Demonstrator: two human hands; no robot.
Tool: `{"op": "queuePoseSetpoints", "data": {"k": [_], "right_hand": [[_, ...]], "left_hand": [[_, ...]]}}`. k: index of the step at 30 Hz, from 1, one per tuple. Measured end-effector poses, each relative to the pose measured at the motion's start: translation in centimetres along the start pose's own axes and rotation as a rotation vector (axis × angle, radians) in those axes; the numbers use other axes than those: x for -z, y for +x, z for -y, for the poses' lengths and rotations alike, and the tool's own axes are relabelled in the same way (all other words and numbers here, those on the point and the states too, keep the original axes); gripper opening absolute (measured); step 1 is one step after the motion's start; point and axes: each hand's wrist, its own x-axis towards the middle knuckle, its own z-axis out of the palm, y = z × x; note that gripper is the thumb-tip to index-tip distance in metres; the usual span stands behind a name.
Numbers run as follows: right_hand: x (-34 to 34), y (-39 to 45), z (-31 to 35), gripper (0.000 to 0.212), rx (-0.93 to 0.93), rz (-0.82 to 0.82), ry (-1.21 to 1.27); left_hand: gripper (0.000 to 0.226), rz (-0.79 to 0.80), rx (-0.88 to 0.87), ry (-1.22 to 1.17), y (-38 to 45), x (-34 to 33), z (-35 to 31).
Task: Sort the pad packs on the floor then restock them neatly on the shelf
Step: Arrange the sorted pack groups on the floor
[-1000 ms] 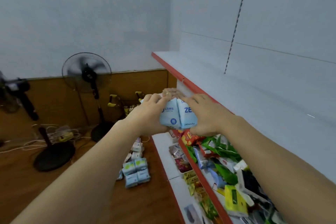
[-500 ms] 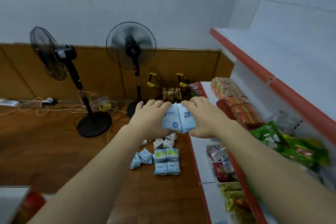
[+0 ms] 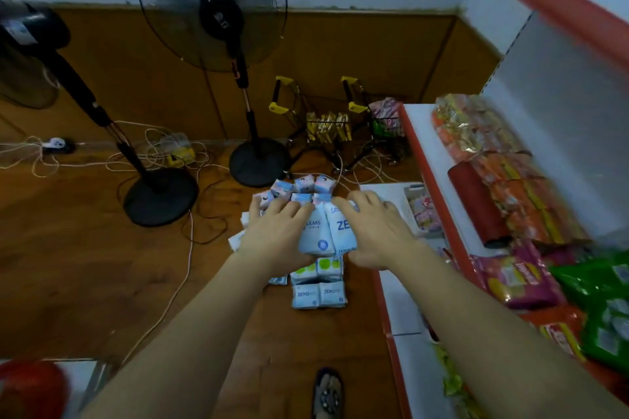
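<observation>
Blue pad packs (image 3: 326,231) — squeezed between left hand (image 3: 275,235), right hand (image 3: 377,235), fingers curled over them

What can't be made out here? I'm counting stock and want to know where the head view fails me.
- Blue packs, head view: both hands, left hand and right hand, cover their sides, so the printing reads only in part.
- Floor pile: the held packs and hands hide its middle; no full count.
- Shelf goods: blurred at the right edge, labels unreadable.
- Far pink packs: print too small to read.
</observation>
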Motion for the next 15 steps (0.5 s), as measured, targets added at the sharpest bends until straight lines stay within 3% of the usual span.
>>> {"op": "queuePoseSetpoints", "data": {"k": [7,15], "right_hand": [[-11.3,10.0,-3.7,0.109,0.004,0.149,0.06],[-29.6,18.0,-4.1,0.108,-0.016,0.256,0.097]], "left_hand": [[0.091,0.155,0.059,-0.098,8.7,-12.4,2.1],[0.089,0.321,0.04,-0.144,14.7,-31.1,5.3]]}}
